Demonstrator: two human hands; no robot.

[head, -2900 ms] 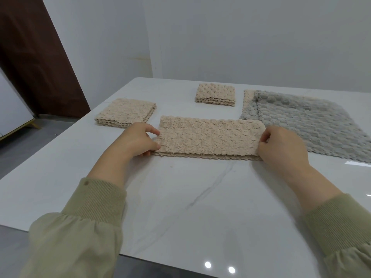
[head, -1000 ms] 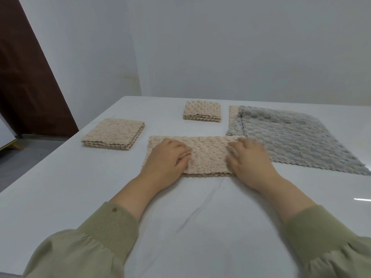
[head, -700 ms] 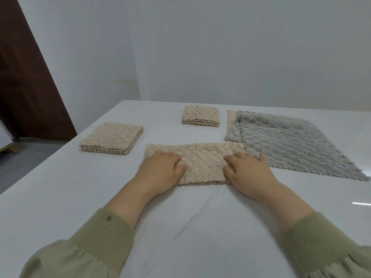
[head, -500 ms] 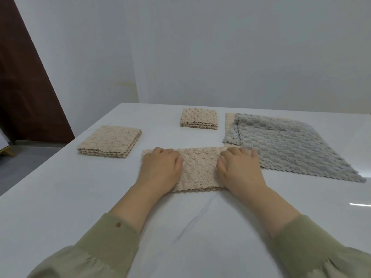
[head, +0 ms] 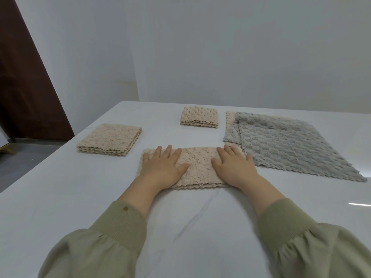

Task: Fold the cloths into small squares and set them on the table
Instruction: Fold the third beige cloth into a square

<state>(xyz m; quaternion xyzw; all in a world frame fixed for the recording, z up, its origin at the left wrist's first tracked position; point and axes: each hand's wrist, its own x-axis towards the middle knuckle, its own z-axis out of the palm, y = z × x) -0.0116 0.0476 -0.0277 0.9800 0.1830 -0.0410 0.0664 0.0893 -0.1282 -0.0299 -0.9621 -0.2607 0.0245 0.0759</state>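
Together, flat-fingered left hand (head: 162, 169) and right hand (head: 234, 169) press one beige strip (head: 198, 167); two folded squares (head: 109, 139) (head: 199, 119) beyond them, one grey cloth (head: 291, 147) beside the right.

The white, grey-veined table (head: 60, 197) bore a beige strip (head: 197, 167) of folded cloth near its middle. A folded beige square (head: 109, 140) lay to the left and a smaller beige square (head: 199, 118) farther back. On the right a grey cloth (head: 291, 147) lay spread flat, covering all but one edge of another beige cloth (head: 230, 119).
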